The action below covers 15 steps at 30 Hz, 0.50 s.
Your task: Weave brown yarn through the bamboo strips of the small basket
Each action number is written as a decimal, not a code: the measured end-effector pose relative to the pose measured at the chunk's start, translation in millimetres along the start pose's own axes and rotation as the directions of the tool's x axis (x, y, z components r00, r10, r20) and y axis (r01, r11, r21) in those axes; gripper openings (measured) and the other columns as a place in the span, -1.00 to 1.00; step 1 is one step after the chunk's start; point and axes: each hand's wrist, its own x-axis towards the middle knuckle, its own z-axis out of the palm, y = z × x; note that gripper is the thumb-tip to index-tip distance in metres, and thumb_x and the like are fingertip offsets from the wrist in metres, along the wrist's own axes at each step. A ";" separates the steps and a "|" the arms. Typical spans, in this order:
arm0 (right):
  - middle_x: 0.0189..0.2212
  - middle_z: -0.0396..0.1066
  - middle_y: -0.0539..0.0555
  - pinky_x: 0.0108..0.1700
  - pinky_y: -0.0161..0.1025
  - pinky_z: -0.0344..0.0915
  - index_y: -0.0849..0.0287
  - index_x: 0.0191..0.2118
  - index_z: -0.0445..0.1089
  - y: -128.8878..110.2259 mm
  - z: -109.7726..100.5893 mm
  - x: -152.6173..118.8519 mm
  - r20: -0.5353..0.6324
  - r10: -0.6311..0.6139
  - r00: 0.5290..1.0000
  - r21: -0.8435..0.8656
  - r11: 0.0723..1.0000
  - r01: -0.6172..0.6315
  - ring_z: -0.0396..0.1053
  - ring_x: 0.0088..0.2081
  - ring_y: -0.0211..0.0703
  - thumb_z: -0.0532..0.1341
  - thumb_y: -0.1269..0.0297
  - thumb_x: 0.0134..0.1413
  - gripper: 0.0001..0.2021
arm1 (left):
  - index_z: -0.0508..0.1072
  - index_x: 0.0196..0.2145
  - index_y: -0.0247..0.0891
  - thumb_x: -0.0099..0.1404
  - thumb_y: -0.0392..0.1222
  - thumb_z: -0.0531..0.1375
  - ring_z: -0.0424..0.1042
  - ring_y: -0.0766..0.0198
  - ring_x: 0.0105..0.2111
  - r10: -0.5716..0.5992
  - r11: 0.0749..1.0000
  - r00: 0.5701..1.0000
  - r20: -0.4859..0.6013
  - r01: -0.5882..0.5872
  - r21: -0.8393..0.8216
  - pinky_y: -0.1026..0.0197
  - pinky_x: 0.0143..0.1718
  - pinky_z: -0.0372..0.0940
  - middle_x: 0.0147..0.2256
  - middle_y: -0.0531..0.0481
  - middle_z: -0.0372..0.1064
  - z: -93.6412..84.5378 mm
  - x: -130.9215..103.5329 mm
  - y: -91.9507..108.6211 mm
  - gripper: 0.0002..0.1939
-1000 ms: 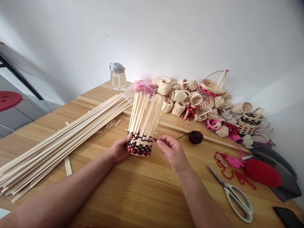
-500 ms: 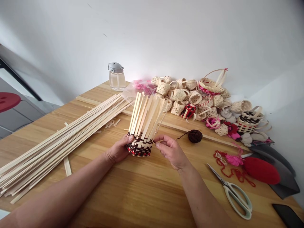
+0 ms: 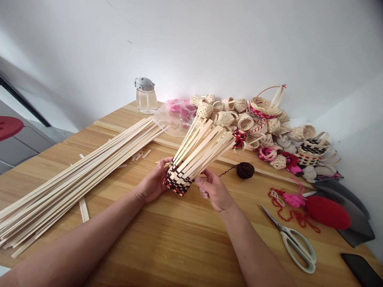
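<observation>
A small woven basket [image 3: 178,177] with a dark brown, red and pale checked base tilts to the right above the table. Its long pale upright strips [image 3: 203,147] fan out toward the back right. My left hand [image 3: 154,181] grips the basket's left side, some fingers hidden behind it. At the basket's right side, my right hand [image 3: 213,187] is closed, thumb against forefinger, pinching the dark brown yarn. That yarn runs behind the hand to a dark brown ball [image 3: 245,170] on the table.
Long flat wooden strips [image 3: 86,171] lie in a bundle at left. Several small baskets [image 3: 245,122] are piled along the wall. Scissors [image 3: 295,239], red yarn [image 3: 327,212] and a black phone-like object [image 3: 360,269] lie at right. A lidded water bottle [image 3: 146,95] stands at the back.
The basket has gone from nearly upright to tilted right, its strips now leaning over toward the basket pile. My left thumb has shifted from the basket's front to its upper left side.
</observation>
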 end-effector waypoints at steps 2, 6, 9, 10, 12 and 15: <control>-0.61 0.12 -0.21 -0.61 -0.38 -0.17 0.11 -0.23 0.29 -0.4 1.9 1.1 -0.051 -0.016 0.999 0.008 1.000 0.016 -0.08 -0.63 -0.40 0.43 0.01 -0.05 -0.59 | 0.43 0.09 -0.12 0.17 0.30 0.32 0.53 0.05 -0.08 0.024 1.000 0.999 0.028 -0.024 0.001 0.08 -0.17 0.49 0.09 -0.15 0.46 1.4 -0.8 0.3 -0.34; -0.62 0.16 -0.21 -0.62 -0.38 -0.17 0.11 -0.27 0.24 1.7 9.1 2.2 -0.132 -0.027 0.991 0.000 1.000 0.027 -0.06 -0.64 -0.41 0.43 -0.03 -0.07 -0.56 | 0.28 0.25 -0.04 -0.04 0.01 0.54 0.43 -0.03 0.09 0.081 0.992 0.996 0.028 -0.083 0.092 0.04 0.02 0.40 0.26 -0.18 0.28 6.0 -3.3 -5.8 -0.06; -0.64 0.19 -0.21 -0.62 -0.38 -0.11 0.11 -0.27 0.24 3.0 14.1 0.9 -0.158 -0.031 0.987 -0.022 0.999 0.027 0.00 -0.64 -0.39 0.44 -0.03 -0.07 -0.55 | 0.27 0.25 -0.06 -0.08 -0.29 0.55 0.47 0.02 0.05 0.102 0.975 0.991 -0.082 -0.084 0.204 0.09 0.05 0.38 0.17 -0.15 0.39 5.8 -2.7 -12.8 -0.03; -0.64 0.20 -0.19 -0.61 -0.37 -0.09 0.11 -0.26 0.25 2.6 14.7 0.1 -0.155 -0.034 0.987 -0.038 0.999 0.029 0.04 -0.63 -0.38 0.43 -0.03 -0.06 -0.56 | 0.30 0.23 -0.09 -0.06 -0.32 0.54 0.48 0.03 0.03 0.108 0.972 0.989 -0.105 -0.083 0.221 0.11 0.03 0.39 0.13 -0.15 0.43 5.4 -2.0 -14.1 -0.08; -0.62 0.24 -0.17 -0.58 -0.36 -0.03 0.12 -0.23 0.29 0.6 13.8 -1.6 -0.137 -0.051 0.989 -0.098 0.994 0.037 0.11 -0.59 -0.34 0.41 -0.03 0.00 -0.59 | 0.34 0.19 -0.16 0.02 -0.29 0.50 0.49 0.02 0.02 0.102 0.977 0.989 -0.112 -0.078 0.201 0.13 -0.02 0.41 0.10 -0.17 0.47 5.4 -1.0 -13.9 -0.20; -0.60 0.26 -0.14 -0.51 -0.33 0.04 0.15 -0.22 0.38 -4.2 8.7 -3.7 -0.117 -0.134 0.984 -0.255 0.962 0.101 0.15 -0.55 -0.32 0.36 0.01 0.09 -0.68 | 0.37 0.16 -0.23 0.10 -0.21 0.47 0.51 -0.02 0.02 0.062 0.987 0.994 -0.094 -0.047 0.154 0.16 -0.12 0.46 0.11 -0.24 0.47 7.8 -1.0 -9.1 -0.31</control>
